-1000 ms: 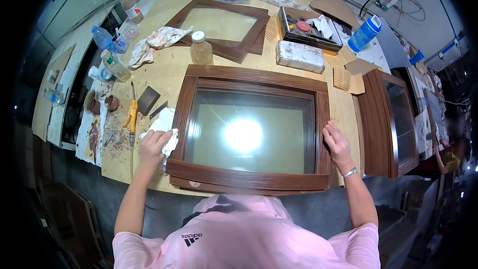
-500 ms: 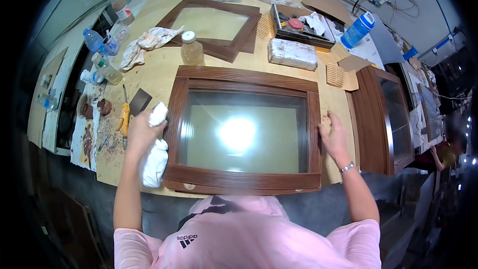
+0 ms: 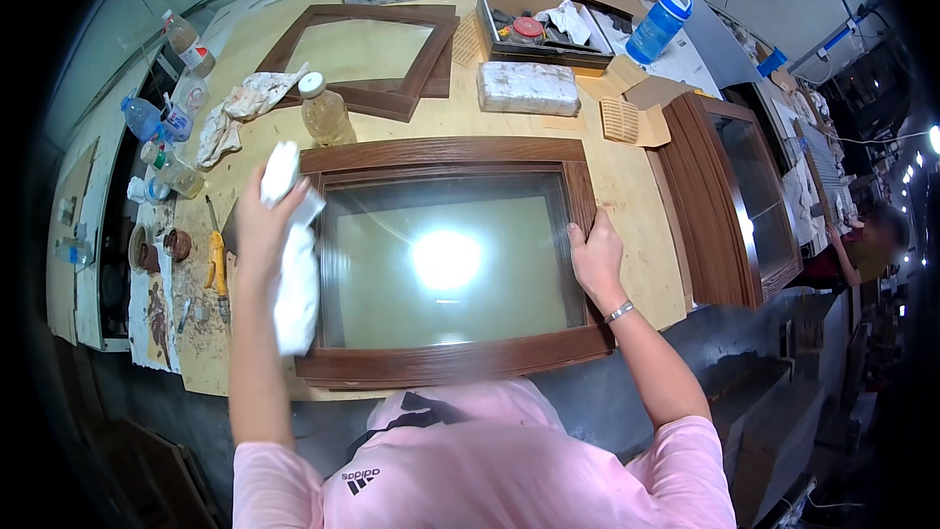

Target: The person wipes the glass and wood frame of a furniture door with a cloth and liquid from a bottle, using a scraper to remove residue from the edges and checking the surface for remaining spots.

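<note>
A brown wooden door with a glass pane (image 3: 446,360) lies flat on the work table in front of me, a bright light reflected in its glass. My left hand (image 3: 259,235), somewhat blurred, is closed round a bunched white cloth (image 3: 296,294) at the door's left edge. The cloth sticks out above the fingers and hangs down below them. At the opposite edge, my right hand (image 3: 599,260) grips the wooden frame, thumb on top; its other fingers are partly hidden. A dark block (image 3: 230,233) shows partly behind my left hand.
A lidded bottle of yellowish liquid (image 3: 326,113) stands just beyond the door. Farther back lie wooden frames (image 3: 421,69), a wrapped block (image 3: 529,88) and an open box (image 3: 578,57). A yellow-handled tool (image 3: 216,260) is at left, another brown door (image 3: 700,196) at right.
My right hand has come from beside the door onto its right edge and closed there. My left hand has lifted slightly away with the cloth. The whole view has shifted.
</note>
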Motion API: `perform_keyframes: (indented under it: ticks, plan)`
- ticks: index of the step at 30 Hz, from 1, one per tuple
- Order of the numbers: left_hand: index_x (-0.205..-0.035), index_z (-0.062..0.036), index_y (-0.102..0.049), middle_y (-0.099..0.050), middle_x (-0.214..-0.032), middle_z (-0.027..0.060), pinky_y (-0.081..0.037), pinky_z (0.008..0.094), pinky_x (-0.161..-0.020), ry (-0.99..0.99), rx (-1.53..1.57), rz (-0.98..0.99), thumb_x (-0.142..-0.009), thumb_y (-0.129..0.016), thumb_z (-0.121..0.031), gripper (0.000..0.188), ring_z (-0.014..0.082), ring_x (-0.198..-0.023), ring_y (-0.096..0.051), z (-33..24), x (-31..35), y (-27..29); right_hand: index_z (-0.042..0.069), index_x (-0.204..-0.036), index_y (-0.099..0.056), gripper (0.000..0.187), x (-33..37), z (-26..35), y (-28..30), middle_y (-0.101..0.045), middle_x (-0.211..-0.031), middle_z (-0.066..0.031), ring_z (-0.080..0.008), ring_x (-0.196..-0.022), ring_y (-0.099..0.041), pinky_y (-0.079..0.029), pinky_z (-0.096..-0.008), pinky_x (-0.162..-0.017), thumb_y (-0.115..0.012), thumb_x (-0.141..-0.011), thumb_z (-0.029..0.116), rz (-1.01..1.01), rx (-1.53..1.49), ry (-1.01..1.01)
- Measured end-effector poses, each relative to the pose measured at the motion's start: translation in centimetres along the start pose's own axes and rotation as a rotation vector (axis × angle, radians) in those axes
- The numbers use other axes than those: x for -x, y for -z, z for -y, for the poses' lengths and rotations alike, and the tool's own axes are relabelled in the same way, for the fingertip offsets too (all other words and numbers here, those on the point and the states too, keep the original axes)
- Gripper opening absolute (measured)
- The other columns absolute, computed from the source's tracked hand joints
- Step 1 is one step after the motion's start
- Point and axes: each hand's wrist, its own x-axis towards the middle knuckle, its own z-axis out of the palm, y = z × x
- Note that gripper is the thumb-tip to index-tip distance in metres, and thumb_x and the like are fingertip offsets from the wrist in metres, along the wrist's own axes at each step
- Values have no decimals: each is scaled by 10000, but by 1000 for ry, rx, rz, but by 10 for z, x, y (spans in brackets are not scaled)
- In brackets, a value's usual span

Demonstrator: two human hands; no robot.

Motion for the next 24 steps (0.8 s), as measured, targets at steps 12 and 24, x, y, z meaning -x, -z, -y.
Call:
perform_keyframes:
  ticks: [12, 24]
  plan:
    - [-1347, -22, -577, -620, -1315, 192, -411, 392, -1092, -205, -308, 854, -951, -578, -103, 405, 265, -1257, -566, 11, 74, -109, -133, -1233, -523, 530, -1, -8, -4, -654, -1004, -330, -470, -928, -652, -524, -507, -820, -681, -880, 229, -8, -22, 51]
    - [-1209, -89, -706, -635, -1255, 149, -491, 421, -912, -820, -308, 1522, -848, -565, -13, 395, 329, -1022, -611, -17, 156, -194, -12, -877, -653, 308, -3, -25, -5, -647, -787, -259, -450, -791, -641, -490, -501, -717, -514, -959, 250, -213, -531, -212]
